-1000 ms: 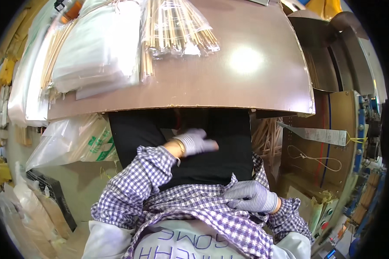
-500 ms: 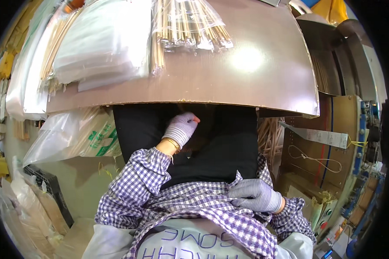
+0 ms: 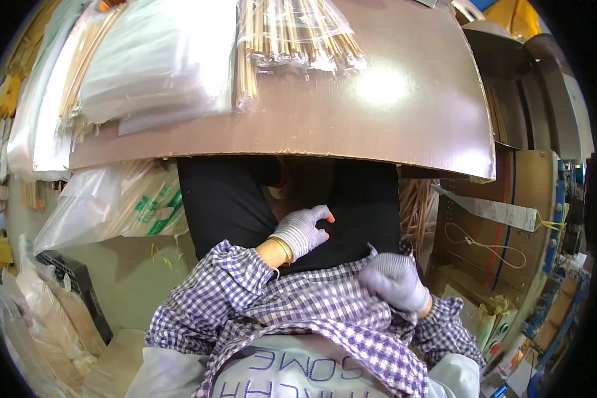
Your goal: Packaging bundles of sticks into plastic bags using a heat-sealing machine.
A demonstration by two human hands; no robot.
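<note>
My left hand (image 3: 303,233), in a striped glove with bare fingertips, hovers over or rests on my black trousers (image 3: 368,212) at the lap. Its fingers are apart and nothing shows between them. A gold bangle (image 3: 284,249) circles that wrist. My right hand (image 3: 399,284), gloved alike, is at the right side of the checked apron (image 3: 331,292) on my lap. Motion smears its fingers, so whether it grips the apron's cloth is unclear.
Ahead stands a brown table (image 3: 418,126), bearing clear plastic bags (image 3: 159,66) and bagged thin sticks (image 3: 295,40). Below its left edge hangs another bag of sticks (image 3: 132,202). A black crate (image 3: 79,292) is at left. Rightward stands a brown cabinet (image 3: 474,232) with a string loop (image 3: 484,249).
My left hand has come back from near the table edge toward my waist, its fingers spreading. My right hand has risen slightly and its fingers have blurred. The apron between them has shifted.
</note>
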